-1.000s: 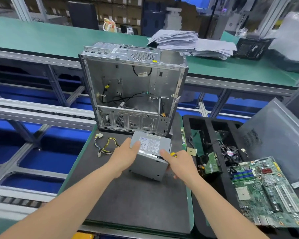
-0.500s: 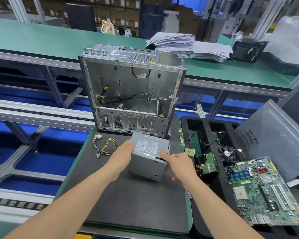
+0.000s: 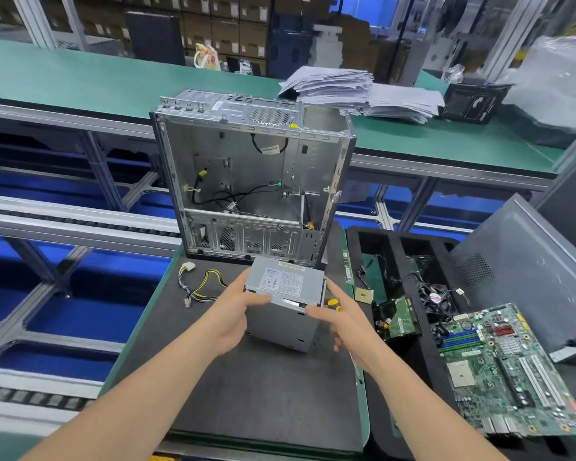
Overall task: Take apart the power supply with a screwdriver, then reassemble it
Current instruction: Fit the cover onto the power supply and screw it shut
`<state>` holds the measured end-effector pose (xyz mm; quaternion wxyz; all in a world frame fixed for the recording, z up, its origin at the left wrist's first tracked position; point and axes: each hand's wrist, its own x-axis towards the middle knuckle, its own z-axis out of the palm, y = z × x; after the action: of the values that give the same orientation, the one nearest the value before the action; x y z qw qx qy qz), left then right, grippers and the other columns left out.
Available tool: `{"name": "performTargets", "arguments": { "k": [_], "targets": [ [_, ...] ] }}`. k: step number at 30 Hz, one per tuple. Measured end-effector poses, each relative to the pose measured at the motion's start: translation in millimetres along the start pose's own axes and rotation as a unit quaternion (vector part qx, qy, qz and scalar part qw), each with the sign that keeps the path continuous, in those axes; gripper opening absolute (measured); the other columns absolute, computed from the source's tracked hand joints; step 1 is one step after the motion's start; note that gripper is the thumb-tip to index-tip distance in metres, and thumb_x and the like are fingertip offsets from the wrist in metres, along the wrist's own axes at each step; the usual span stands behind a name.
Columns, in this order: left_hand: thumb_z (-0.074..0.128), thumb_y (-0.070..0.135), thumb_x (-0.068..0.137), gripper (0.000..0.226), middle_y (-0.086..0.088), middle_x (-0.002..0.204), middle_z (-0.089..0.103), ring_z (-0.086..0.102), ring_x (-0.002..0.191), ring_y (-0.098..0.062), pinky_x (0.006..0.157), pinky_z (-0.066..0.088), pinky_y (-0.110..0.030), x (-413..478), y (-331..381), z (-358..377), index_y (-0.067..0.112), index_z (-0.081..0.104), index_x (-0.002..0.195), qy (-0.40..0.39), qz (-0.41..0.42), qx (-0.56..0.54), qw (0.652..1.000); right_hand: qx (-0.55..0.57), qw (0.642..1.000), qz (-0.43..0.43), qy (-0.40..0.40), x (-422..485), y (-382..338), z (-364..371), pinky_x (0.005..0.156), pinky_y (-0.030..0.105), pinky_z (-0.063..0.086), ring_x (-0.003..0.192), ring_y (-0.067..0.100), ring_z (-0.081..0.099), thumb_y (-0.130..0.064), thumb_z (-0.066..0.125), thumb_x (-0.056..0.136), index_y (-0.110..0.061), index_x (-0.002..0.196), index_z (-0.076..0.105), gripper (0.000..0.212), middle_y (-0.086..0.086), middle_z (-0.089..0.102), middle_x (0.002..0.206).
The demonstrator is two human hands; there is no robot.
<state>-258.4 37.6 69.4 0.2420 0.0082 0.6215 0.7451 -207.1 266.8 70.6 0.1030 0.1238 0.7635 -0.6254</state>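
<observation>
PSU (image 3: 288, 284) on the mat (image 3: 263, 394), right in front of the open case (image 3: 253, 168)

Left hand (image 3: 235, 314) has its fingers wrapped round the PSU's left side and top edge. Right hand (image 3: 345, 319) is spread loose, holding nothing, just a fingertip on the front right edge. Cables (image 3: 200, 284) trail off left on the mat, and the motherboard (image 3: 506, 371) is well off to the right.

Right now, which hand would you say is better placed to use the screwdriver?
Right, probably: the yellow screwdriver shows beside the right hand, while the left hand grips the power supply at its opposite edge.
</observation>
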Motion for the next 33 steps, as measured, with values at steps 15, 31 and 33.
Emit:
{"name": "performTargets", "arguments": {
  "k": [15, 31, 33],
  "targets": [
    [0.056, -0.002, 0.096, 0.075, 0.021, 0.144, 0.060, 0.046, 0.142, -0.005, 0.127, 0.024, -0.043, -1.9, 1.7, -1.3, 0.041, 0.039, 0.156, -0.001, 0.042, 0.111, 0.993, -0.019, 0.997, -0.071, -0.034, -4.6, 10.0, 8.6, 0.045, 0.032, 0.040, 0.050, 0.007, 0.048, -0.038, 0.066, 0.101, -0.074, 0.151, 0.007, 0.086, -0.032, 0.052, 0.147],
    [0.067, 0.039, 0.096, 0.066, 0.035, 0.141, 0.056, 0.044, 0.138, 0.010, 0.123, 0.029, -0.036, 2.3, -8.8, -23.6, 0.050, 0.038, 0.155, -0.010, 0.086, 0.239, 0.967, 0.016, 0.992, -0.115, -0.047, -2.5, 11.4, -0.3, 0.046, 0.016, 0.045, 0.067, -0.006, 0.064, -0.066, 0.075, 0.082, -0.061, 0.150, 0.024, 0.084, -0.014, 0.048, 0.154],
    [0.065, 0.036, 0.101, 0.068, 0.040, 0.135, 0.058, 0.048, 0.128, 0.019, 0.115, 0.032, -0.023, 1.6, -11.8, -22.5, 0.048, 0.031, 0.158, 0.001, 0.104, 0.271, 0.957, 0.039, 0.992, -0.110, -0.043, -2.5, 10.7, -0.2, 0.045, 0.015, 0.044, 0.062, -0.006, 0.063, -0.066, 0.078, 0.079, -0.059, 0.147, 0.031, 0.083, -0.010, 0.051, 0.150]
  ]
}}
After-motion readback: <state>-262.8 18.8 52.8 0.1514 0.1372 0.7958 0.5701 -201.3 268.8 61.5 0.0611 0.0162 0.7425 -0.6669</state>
